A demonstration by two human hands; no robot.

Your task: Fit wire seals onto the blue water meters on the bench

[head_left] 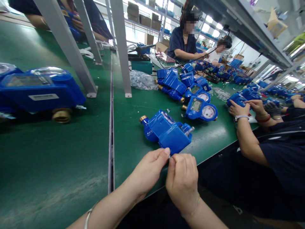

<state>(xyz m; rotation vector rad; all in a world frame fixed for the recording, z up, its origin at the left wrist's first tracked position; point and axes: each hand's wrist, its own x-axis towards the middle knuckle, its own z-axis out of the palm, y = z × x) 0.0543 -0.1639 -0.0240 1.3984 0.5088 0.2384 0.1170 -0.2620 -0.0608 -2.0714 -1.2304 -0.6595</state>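
A blue water meter [170, 132] with a brass threaded end lies tilted on the green table in front of me. My left hand [152, 167] is at its near lower edge, thumb pressed against curled fingers. Close beside it, my right hand [182, 179] is closed in a pinch, its fingertips almost meeting the left thumb. Between the fingertips a tiny bit of something shows, too small to name. A second water meter [200, 108], with a display and a round dial, lies just behind to the right.
More blue meters [171, 82] are piled farther back, near a clear plastic bag [145, 80]. Grey metal posts [121, 47] rise beside a slot [111, 127] in the table. Blurred meters [35, 92] are at left. A co-worker's hands [240, 109] handle meters at right.
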